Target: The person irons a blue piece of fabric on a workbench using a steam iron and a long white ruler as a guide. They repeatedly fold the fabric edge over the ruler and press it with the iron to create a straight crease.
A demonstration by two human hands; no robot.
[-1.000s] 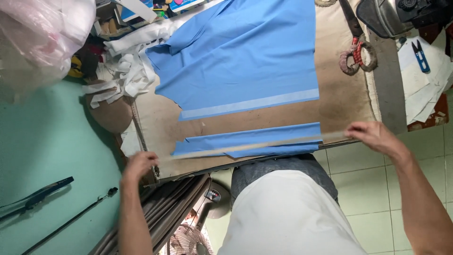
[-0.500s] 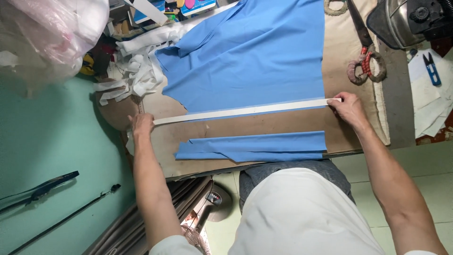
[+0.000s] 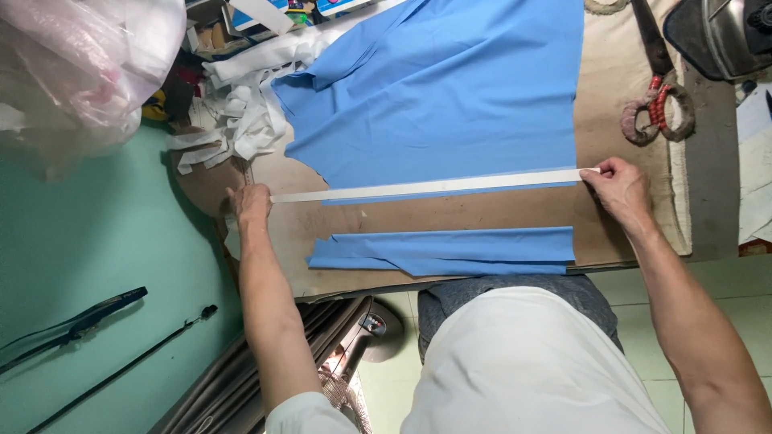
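- Between the white strip (image 3: pixel 430 186) and the folded blue strip (image 3: pixel 446 251) there is a bare band of the brown board (image 3: pixel 450 214); a hand can pass along it.
- The upper middle is covered by the big blue cloth (image 3: pixel 450 88), flat and low.
- At the upper left, a heap of white scraps (image 3: pixel 241 112) blocks the board's edge.
- At the upper right, large scissors (image 3: pixel 655 88) lie on free board beside the cloth.
- The left hand (image 3: pixel 251 205) and right hand (image 3: pixel 619 186) close both ends of the white strip.

Wrapped-handle scissors (image 3: pixel 655 96), white scrap pile (image 3: pixel 241 112), clear plastic bag (image 3: pixel 80 64).
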